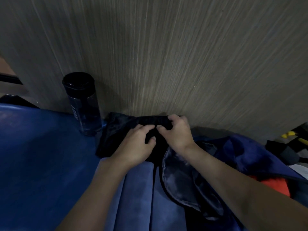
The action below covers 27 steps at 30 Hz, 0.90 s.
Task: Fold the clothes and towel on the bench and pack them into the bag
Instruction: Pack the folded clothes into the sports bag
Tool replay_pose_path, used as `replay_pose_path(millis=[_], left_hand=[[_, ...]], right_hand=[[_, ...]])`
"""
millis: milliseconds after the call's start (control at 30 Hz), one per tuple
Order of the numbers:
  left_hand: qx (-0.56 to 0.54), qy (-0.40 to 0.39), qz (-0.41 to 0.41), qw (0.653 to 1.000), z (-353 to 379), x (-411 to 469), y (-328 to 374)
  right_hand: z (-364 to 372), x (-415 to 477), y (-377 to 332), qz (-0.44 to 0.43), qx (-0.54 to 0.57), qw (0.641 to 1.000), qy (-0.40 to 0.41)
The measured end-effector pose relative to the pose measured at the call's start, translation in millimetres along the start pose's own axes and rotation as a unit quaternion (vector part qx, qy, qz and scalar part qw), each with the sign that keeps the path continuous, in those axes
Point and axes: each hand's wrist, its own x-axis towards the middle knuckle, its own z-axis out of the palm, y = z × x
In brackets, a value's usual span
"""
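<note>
Dark garment (116, 135): black cloth, bunched, lying on the blue bench (41, 164) with its far edge against the wood-grain wall (166, 64). Folding appears to be in hand, none of it packed yet.

Left hand (138, 144): on top of the garment at its middle, fingers bent, thumb drawn in towards them, pinching up a ridge of cloth.

Right hand (176, 135): just beside the left, fingers curled into the garment's far edge near the wall. Both grips probably serve to gather the cloth into one crease so that it can be turned over. The garment lies directly under both hands and spreads out leftward from them.

Water bottle (83, 105): upright, dark cap, just beside the garment's left edge, at the wall.

Blue cloth (138, 189): folded, nearer than the garment, under the left forearm; possibly the towel.

Bag (241, 152): dark blue, open, to the right of the hands, something orange (280, 185) inside. Its place within reach suits packing.

Grey-lined piece (183, 180): under the right forearm; whether it belongs to the bag cannot be told.
</note>
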Motion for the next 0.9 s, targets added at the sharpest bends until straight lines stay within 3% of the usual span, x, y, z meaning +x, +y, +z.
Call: replay_pose_path(millis=[67,133,233,367,533,667,767,833,900], left_hand=[[0.097,-0.031,0.019,0.995,4.7,-0.6,-4.7],[0.172,-0.057,0.020,0.983,7.0,-1.8,-8.1],[0.226,-0.069,0.004,0.972,7.9,-3.0,-9.9],[0.236,-0.089,-0.013,0.968,6.5,-2.3,-12.3],[0.231,-0.099,-0.012,0.968,5.2,-2.1,-11.9],[0.220,-0.098,-0.014,0.970,4.1,-1.9,-12.3],[0.209,-0.095,-0.017,0.973,3.3,-2.0,-11.3],[0.199,-0.093,-0.021,0.975,2.8,-2.2,-10.5],[0.182,-0.088,-0.025,0.979,2.4,-2.0,-10.5]], right_hand=[[-5.6,5.5,4.7,0.075,-0.051,0.994,0.060],[-13.0,11.5,11.8,0.180,-0.045,0.982,0.044],[-13.5,19.7,25.2,0.266,0.158,0.951,-0.008],[-11.7,19.6,31.3,0.241,0.245,0.939,-0.018],[-11.2,20.1,25.8,0.186,0.210,0.954,-0.107],[-5.8,24.8,21.1,0.133,-0.001,0.987,-0.094],[-4.3,25.8,15.1,0.054,-0.141,0.987,-0.061],[-3.8,27.8,12.2,0.025,-0.103,0.992,-0.062],[-5.4,29.8,6.5,0.023,0.005,0.997,-0.073]])
